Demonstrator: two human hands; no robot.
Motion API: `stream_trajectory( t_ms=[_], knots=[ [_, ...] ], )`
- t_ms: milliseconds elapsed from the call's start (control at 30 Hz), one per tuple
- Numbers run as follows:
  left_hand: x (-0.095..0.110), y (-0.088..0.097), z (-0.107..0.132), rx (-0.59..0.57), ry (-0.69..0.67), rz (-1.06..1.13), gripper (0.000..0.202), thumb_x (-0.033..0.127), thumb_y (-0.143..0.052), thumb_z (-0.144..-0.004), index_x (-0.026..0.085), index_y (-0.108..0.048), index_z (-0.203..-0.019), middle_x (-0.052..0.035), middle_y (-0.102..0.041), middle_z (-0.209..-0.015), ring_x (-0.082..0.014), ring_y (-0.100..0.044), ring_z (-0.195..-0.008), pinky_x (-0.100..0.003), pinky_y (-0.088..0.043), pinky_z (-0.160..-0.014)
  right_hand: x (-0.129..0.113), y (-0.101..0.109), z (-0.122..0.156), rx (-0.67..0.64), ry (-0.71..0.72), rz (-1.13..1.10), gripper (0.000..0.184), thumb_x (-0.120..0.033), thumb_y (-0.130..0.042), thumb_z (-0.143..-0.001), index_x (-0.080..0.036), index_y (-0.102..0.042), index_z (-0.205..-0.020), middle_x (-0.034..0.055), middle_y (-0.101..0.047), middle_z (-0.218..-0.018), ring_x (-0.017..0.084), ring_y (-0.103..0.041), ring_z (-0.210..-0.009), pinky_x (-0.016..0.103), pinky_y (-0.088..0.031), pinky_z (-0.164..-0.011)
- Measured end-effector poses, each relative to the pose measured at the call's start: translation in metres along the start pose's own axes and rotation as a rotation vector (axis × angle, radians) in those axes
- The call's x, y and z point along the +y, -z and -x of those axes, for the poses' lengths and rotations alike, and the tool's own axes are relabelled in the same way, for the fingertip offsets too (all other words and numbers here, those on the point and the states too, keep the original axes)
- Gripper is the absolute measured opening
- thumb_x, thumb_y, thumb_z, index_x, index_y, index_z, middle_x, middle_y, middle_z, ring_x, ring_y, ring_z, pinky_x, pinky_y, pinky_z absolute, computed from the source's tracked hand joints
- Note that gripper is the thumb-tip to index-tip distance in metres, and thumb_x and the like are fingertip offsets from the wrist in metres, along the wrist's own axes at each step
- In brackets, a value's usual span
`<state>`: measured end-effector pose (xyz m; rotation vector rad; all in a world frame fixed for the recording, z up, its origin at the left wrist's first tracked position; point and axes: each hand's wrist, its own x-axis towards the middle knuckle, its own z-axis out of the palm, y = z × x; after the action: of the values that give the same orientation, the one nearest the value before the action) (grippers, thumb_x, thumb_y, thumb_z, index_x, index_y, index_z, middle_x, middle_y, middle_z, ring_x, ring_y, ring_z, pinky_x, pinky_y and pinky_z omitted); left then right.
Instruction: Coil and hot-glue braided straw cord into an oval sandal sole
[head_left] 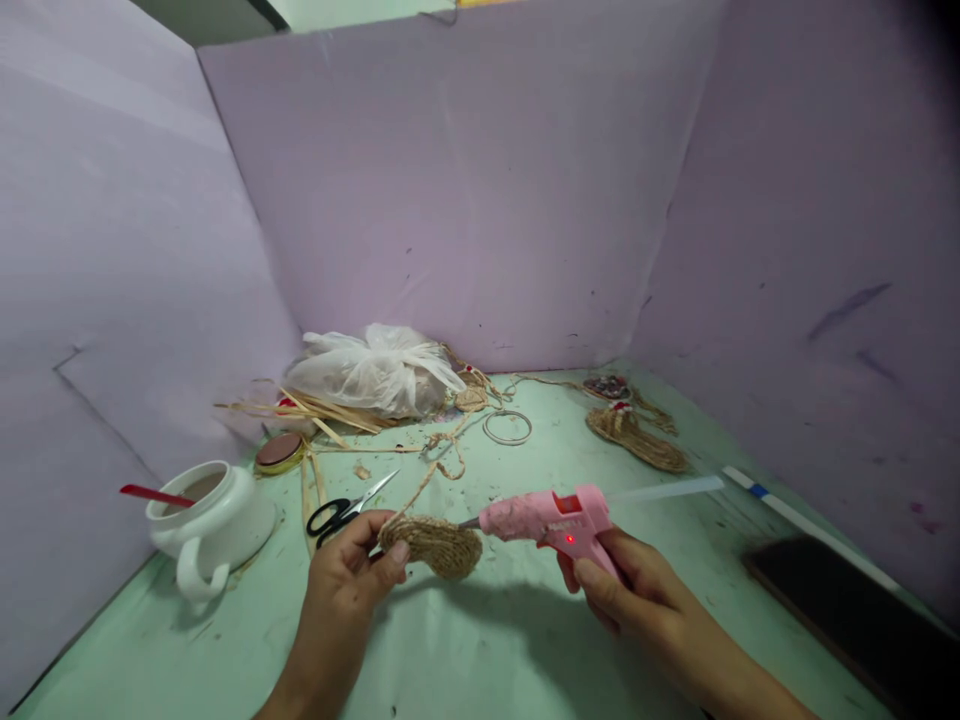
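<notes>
My left hand pinches a small coiled jute piece, thumb on its near edge, a loose jute strand trailing from it toward the back. My right hand is wrapped round the grip of a pink hot glue gun whose red light is on. The gun's metal nozzle points left and sits right at the coil's right edge. A clear glue stick juts out of the gun's back end.
On the green table: black-handled scissors, a white cup with a red stick, a round tin lid, a plastic bag, straw strips, a metal ring, other woven jute pieces, a dark slab. Purple boards wall three sides.
</notes>
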<state>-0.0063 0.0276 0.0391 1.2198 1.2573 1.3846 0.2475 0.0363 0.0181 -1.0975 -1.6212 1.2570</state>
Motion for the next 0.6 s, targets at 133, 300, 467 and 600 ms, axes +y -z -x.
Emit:
stream_trajectory(
  t_ms=[133, 300, 467, 600],
  knots=[
    [-0.001, 0.001, 0.001, -0.011, 0.021, 0.017, 0.019, 0.031, -0.07, -0.068, 0.016, -0.064, -0.078, 0.0027, -0.057, -0.063, -0.0109, -0.048, -0.06, -0.02, -0.041, -0.059, -0.003, 0.001, 0.002, -0.014, -0.007, 0.032, 0.036, -0.051, -0.048, -0.081, -0.017, -0.054, -0.073, -0.0035, -0.041, -0.058, 0.011, -0.039, -0.051, 0.023, -0.032, -0.047],
    [-0.001, 0.002, 0.002, 0.0, 0.025, 0.003, 0.019, 0.031, -0.07, -0.068, 0.016, -0.063, -0.079, 0.0023, -0.059, -0.067, -0.0107, -0.048, -0.06, -0.02, -0.04, -0.059, -0.011, 0.003, 0.002, -0.009, -0.02, 0.062, 0.036, -0.052, -0.048, -0.08, -0.018, -0.052, -0.071, -0.0035, -0.041, -0.057, 0.012, -0.039, -0.049, 0.024, -0.032, -0.046],
    [-0.002, 0.004, 0.0, 0.002, -0.02, -0.031, 0.016, 0.03, -0.068, -0.07, 0.017, -0.062, -0.078, 0.0029, -0.057, -0.066, -0.011, -0.047, -0.061, -0.02, -0.04, -0.059, -0.013, 0.004, 0.001, -0.011, -0.029, 0.104, 0.034, -0.051, -0.047, -0.08, -0.02, -0.048, -0.067, -0.0041, -0.04, -0.053, 0.012, -0.038, -0.048, 0.024, -0.031, -0.046],
    [-0.002, 0.004, 0.0, 0.007, -0.015, -0.029, 0.017, 0.031, -0.068, -0.069, 0.017, -0.063, -0.078, 0.0031, -0.056, -0.064, -0.0111, -0.047, -0.061, -0.02, -0.039, -0.059, -0.013, 0.004, 0.001, -0.018, -0.032, 0.127, 0.034, -0.05, -0.046, -0.081, -0.02, -0.046, -0.066, -0.004, -0.041, -0.053, 0.012, -0.037, -0.049, 0.024, -0.03, -0.046]
  ],
)
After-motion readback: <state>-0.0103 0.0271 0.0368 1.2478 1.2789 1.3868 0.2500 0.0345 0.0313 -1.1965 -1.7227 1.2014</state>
